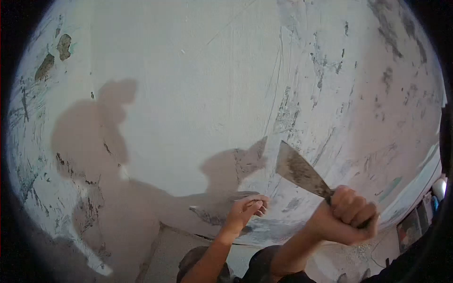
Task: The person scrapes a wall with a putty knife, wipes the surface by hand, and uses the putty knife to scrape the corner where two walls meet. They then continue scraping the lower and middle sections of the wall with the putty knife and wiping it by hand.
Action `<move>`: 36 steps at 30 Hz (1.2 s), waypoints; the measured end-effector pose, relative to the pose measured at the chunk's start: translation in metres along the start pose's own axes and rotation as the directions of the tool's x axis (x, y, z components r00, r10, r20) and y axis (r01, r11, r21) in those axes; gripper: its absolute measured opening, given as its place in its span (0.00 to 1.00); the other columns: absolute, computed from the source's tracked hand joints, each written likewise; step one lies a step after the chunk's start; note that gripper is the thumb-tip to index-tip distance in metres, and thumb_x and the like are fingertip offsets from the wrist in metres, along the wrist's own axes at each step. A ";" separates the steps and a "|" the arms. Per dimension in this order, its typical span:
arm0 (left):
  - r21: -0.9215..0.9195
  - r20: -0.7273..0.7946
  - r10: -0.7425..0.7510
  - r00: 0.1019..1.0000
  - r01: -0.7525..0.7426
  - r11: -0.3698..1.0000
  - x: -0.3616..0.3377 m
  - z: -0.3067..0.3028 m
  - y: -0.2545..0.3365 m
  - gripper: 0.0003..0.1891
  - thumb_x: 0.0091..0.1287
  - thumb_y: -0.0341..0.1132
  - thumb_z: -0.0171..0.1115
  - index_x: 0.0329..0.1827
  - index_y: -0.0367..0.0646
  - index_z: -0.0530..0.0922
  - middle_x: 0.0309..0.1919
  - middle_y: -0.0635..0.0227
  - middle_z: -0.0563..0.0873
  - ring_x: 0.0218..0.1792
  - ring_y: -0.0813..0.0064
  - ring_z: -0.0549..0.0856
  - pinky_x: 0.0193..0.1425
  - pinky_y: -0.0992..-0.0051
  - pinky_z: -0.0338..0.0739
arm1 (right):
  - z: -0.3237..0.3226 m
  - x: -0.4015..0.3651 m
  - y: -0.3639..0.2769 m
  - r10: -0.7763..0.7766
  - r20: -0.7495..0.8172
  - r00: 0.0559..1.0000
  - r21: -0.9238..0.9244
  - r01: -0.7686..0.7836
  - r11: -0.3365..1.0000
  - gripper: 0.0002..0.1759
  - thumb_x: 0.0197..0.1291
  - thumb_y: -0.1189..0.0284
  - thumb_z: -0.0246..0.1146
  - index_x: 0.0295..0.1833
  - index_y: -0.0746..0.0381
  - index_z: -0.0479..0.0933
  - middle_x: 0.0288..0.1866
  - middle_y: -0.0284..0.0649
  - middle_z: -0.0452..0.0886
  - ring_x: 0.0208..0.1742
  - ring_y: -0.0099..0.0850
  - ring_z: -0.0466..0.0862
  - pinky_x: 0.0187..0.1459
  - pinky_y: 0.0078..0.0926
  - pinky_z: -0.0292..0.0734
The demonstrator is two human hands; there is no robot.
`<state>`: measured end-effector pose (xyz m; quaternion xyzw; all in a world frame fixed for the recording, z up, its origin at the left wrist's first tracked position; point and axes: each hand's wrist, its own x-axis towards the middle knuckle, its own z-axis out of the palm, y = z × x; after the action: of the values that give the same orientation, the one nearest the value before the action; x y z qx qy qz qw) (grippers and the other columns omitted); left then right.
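My right hand (349, 214) is wrapped round the handle of a putty knife (302, 170), its grip hidden by the fingers. The knife's wide, stained metal blade tilts up and to the left, close in front of the wall; whether it touches cannot be told. Lower and to the left, my left hand (247, 210) has its fingers curled in towards the thumb, near the lower wall. What it holds, if anything, does not show. The wall (188, 94) is whitish, with dark scrapes and scratches on the right and lower parts.
Two patches of bare brownish wall (64, 47) show at upper left. A shadow of the person (89, 137) falls across the wall. Below lies a dusty floor (174, 247). Dark-framed items (413, 226) stand at the lower right edge.
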<state>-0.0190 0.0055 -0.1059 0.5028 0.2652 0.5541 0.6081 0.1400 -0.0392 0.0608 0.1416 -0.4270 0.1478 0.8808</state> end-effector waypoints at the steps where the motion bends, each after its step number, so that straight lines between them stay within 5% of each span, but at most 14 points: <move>1: 0.003 0.005 0.007 1.000 -0.007 1.000 0.002 0.000 0.000 0.15 0.77 0.38 0.61 0.58 0.38 0.84 0.43 0.67 0.87 0.42 0.76 0.85 0.48 0.73 0.81 | 0.003 -0.002 0.006 0.056 0.056 0.997 0.011 -0.057 0.998 0.28 0.74 0.57 0.48 0.19 0.49 0.52 0.08 0.24 0.49 0.10 0.16 0.44 0.13 0.20 0.43; 6: -0.015 -0.053 -0.041 0.998 0.040 0.999 0.002 0.000 -0.003 0.17 0.74 0.40 0.63 0.55 0.34 0.84 0.42 0.64 0.87 0.42 0.73 0.86 0.48 0.70 0.81 | 0.011 -0.007 0.004 -0.009 0.007 1.000 -0.042 0.009 0.999 0.28 0.75 0.56 0.47 0.18 0.50 0.53 0.09 0.24 0.48 0.10 0.16 0.45 0.13 0.21 0.42; 8: -0.061 -0.063 -0.073 0.995 0.069 0.996 0.001 0.001 -0.008 0.17 0.74 0.40 0.63 0.54 0.34 0.84 0.43 0.64 0.87 0.43 0.73 0.85 0.48 0.70 0.80 | 0.008 -0.012 0.023 0.078 -0.021 0.997 -0.035 -0.079 0.996 0.28 0.75 0.57 0.46 0.18 0.50 0.52 0.09 0.24 0.49 0.10 0.16 0.46 0.13 0.20 0.43; 16: -0.037 -0.017 -0.010 1.000 0.010 0.999 0.002 -0.004 -0.006 0.16 0.78 0.40 0.60 0.58 0.37 0.83 0.43 0.67 0.87 0.42 0.77 0.84 0.48 0.73 0.80 | 0.012 -0.009 0.019 0.083 0.115 0.990 -0.024 -0.080 0.996 0.28 0.74 0.57 0.47 0.18 0.51 0.53 0.08 0.26 0.50 0.10 0.18 0.47 0.15 0.19 0.48; 22: -0.036 -0.008 -0.041 0.999 0.041 0.999 0.001 0.001 -0.009 0.16 0.78 0.40 0.60 0.58 0.37 0.83 0.43 0.67 0.87 0.41 0.76 0.84 0.48 0.72 0.81 | 0.008 -0.009 0.021 0.087 0.009 0.996 0.051 -0.088 0.995 0.28 0.74 0.57 0.47 0.18 0.51 0.53 0.08 0.26 0.50 0.10 0.18 0.47 0.15 0.21 0.49; 36: -0.005 -0.047 -0.046 0.998 0.046 0.999 0.007 0.002 -0.008 0.16 0.75 0.41 0.62 0.54 0.36 0.84 0.41 0.65 0.87 0.41 0.74 0.85 0.46 0.71 0.81 | 0.006 -0.012 0.017 0.057 0.078 0.995 0.002 -0.057 0.998 0.27 0.73 0.57 0.48 0.18 0.51 0.55 0.08 0.27 0.52 0.10 0.19 0.46 0.14 0.22 0.46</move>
<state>-0.0129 0.0122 -0.1107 0.4823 0.2899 0.5520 0.6154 0.1224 -0.0281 0.0574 0.1369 -0.4645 0.1682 0.8586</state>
